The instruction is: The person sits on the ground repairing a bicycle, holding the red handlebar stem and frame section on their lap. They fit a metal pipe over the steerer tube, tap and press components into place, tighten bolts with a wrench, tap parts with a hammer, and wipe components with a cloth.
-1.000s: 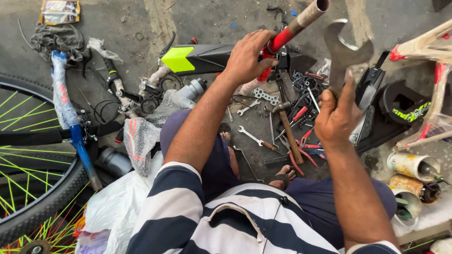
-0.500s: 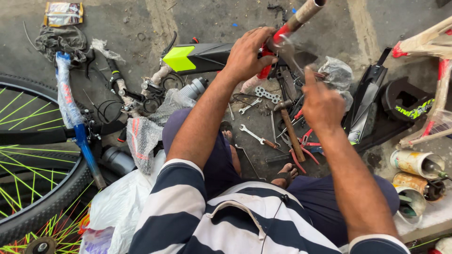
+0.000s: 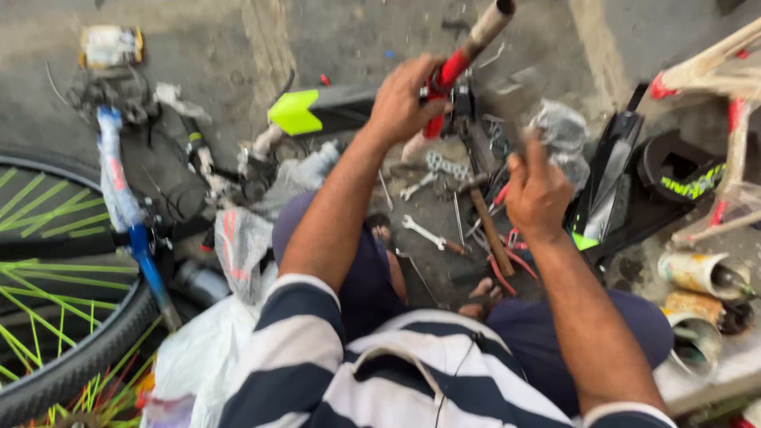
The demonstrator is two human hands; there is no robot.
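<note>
We judge fitting under way: left hand (image 3: 404, 99) clamps the red bicycle tube (image 3: 460, 59); right hand (image 3: 537, 190) grips a blurred tool, unidentifiable; next needs steady alignment.

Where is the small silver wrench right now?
The silver wrench lies on the ground in the middle of the head view, below the left hand, left of the wooden-handled hammer.
</note>
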